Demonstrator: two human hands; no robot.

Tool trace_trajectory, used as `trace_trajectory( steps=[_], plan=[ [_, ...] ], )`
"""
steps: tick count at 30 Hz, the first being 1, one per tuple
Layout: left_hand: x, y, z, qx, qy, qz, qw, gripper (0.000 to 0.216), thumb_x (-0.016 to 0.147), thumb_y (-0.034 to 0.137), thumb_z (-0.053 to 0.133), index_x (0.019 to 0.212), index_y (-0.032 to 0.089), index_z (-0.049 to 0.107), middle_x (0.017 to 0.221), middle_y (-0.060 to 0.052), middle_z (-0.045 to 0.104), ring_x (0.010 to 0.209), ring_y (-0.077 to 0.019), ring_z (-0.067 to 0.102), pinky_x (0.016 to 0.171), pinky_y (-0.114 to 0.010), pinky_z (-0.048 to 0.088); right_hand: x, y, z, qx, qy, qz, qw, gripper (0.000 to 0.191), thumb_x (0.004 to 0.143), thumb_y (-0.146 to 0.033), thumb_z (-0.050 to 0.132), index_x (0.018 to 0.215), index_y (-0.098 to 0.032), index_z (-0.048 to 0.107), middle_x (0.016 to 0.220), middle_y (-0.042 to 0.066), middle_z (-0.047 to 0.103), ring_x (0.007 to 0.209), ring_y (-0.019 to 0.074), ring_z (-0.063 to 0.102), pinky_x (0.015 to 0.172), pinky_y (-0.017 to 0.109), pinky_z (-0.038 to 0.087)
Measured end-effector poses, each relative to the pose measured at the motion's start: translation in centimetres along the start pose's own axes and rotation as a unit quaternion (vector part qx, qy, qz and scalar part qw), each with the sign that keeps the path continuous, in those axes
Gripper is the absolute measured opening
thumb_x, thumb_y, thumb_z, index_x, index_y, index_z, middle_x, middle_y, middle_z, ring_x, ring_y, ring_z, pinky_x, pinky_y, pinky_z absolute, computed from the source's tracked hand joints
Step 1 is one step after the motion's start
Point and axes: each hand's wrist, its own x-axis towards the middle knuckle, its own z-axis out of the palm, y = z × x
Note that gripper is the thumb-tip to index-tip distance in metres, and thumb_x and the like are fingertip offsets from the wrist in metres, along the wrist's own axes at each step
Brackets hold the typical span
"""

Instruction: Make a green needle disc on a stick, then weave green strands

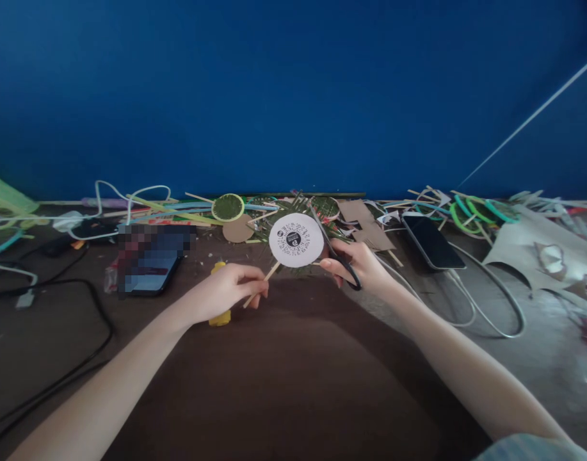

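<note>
My left hand [230, 291] is closed in a pinch on a thin wooden stick [262, 282] that carries a white paper disc [296, 240] printed with black marks and a dark centre. The disc is held up above the dark brown table [283, 384], at mid-view. My right hand [358, 266] is closed on black-handled scissors [344, 259], whose blades reach up behind the disc's right edge. A yellow object [219, 315] lies on the table just under my left hand.
Two phones lie flat: one at the left [152, 269], one at the right [432, 242] with a grey cable [495, 301] looping off it. Coloured strips, sticks, green discs [228, 207] and cardboard scraps [365, 224] crowd the table's far edge. Black cables [82, 307] run at left. A blue wall stands behind.
</note>
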Motion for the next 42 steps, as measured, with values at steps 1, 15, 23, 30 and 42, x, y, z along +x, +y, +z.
trace_trajectory(
  steps=[1, 15, 23, 30, 42],
  plan=[
    [0.0, 0.0, 0.0, 0.001, -0.002, 0.0, 1.0, 0.027, 0.084, 0.038, 0.045, 0.073, 0.018, 0.059, 0.061, 0.001, 0.062, 0.059, -0.0113, 0.055, 0.058, -0.024, 0.038, 0.0, 0.0, 0.0, -0.001, 0.001, 0.0, 1.0, 0.04, 0.079, -0.056, 0.052, 0.065, -0.02, 0.043, 0.039, -0.004, 0.049, 0.038, 0.0106, 0.049, 0.042, 0.022, 0.035],
    [-0.3, 0.4, -0.5, 0.015, 0.032, -0.042, 0.999, 0.029, 0.082, 0.043, 0.047, 0.074, 0.018, 0.061, 0.062, 0.0, 0.059, 0.05, -0.0092, 0.048, 0.04, -0.018, 0.035, 0.0, -0.3, -0.3, 0.031, -0.014, 0.011, 0.999, 0.037, 0.082, -0.051, 0.051, 0.066, -0.019, 0.044, 0.041, -0.004, 0.051, 0.038, 0.0099, 0.05, 0.041, 0.022, 0.036],
    [-0.5, 0.2, -0.9, 0.013, 0.037, -0.063, 0.997, 0.028, 0.082, 0.043, 0.047, 0.077, 0.02, 0.061, 0.064, 0.001, 0.057, 0.051, -0.0097, 0.051, 0.038, -0.016, 0.04, 0.0, -0.5, -0.9, 0.086, -0.07, 0.006, 0.994, 0.04, 0.082, -0.056, 0.048, 0.073, -0.017, 0.046, 0.045, -0.003, 0.053, 0.041, 0.0096, 0.052, 0.04, 0.02, 0.034],
    [-0.5, 0.2, -1.1, 0.034, 0.049, -0.07, 0.996, 0.027, 0.081, 0.042, 0.046, 0.078, 0.02, 0.062, 0.065, 0.0, 0.059, 0.05, -0.0102, 0.054, 0.039, -0.017, 0.041, 0.0, -0.3, -1.6, 0.081, -0.096, 0.011, 0.992, 0.04, 0.08, -0.056, 0.051, 0.071, -0.018, 0.045, 0.047, -0.004, 0.051, 0.043, 0.0101, 0.053, 0.042, 0.021, 0.036],
    [-1.0, 0.6, -2.2, 0.09, 0.094, -0.038, 0.991, 0.027, 0.082, 0.04, 0.046, 0.072, 0.02, 0.061, 0.066, 0.001, 0.062, 0.057, -0.0116, 0.057, 0.045, -0.019, 0.038, 0.4, 0.5, -4.7, -0.056, -0.166, 0.004, 0.985, 0.041, 0.085, -0.053, 0.045, 0.099, -0.016, 0.056, 0.088, 0.006, 0.063, 0.08, 0.0167, 0.057, 0.068, 0.027, 0.041]
  ],
)
